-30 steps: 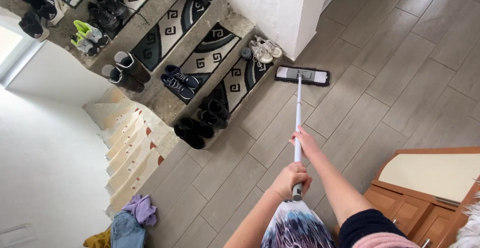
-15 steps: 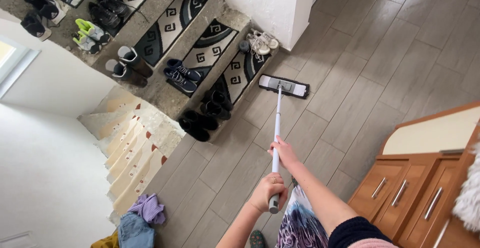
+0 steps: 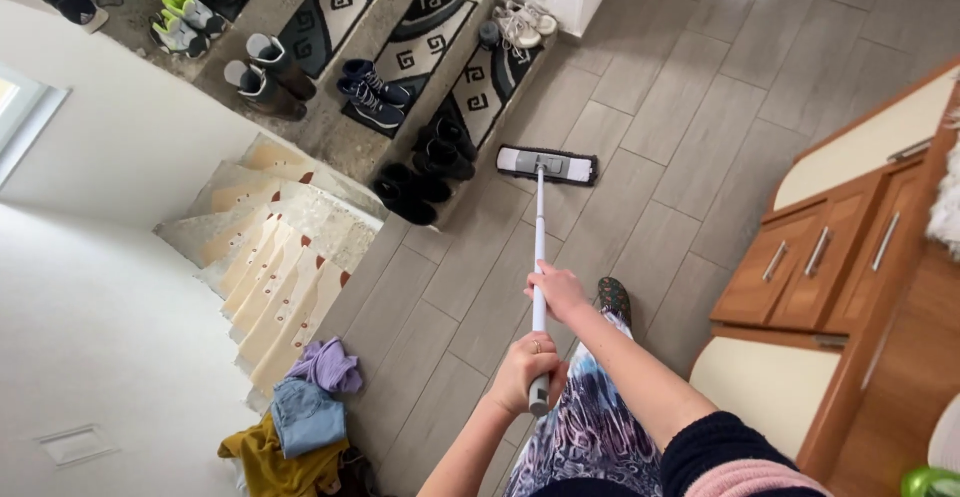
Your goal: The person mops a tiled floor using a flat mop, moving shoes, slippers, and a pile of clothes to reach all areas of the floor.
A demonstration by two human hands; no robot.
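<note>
Spreading across most of the view, the grey plank-tile floor [image 3: 700, 137] carries everything else. Top left, stone stairs [image 3: 330, 137] w/ patterned mats hold rows of boots & shoes; a wooden cabinet [image 3: 830, 257] stands at right; a clothes pile [image 3: 300, 427] lies bottom left by the lower steps. The flat mop [image 3: 540, 247] runs straight out in front of the person: its head [image 3: 546, 164] lies flat on the floor, just beside the bottom step, well ahead of both hands. Left hand [image 3: 530, 362], ring on a finger, is wrapped tight round the grey handle end. Right hand [image 3: 556, 290] is closed round the white pole just above it.
</note>
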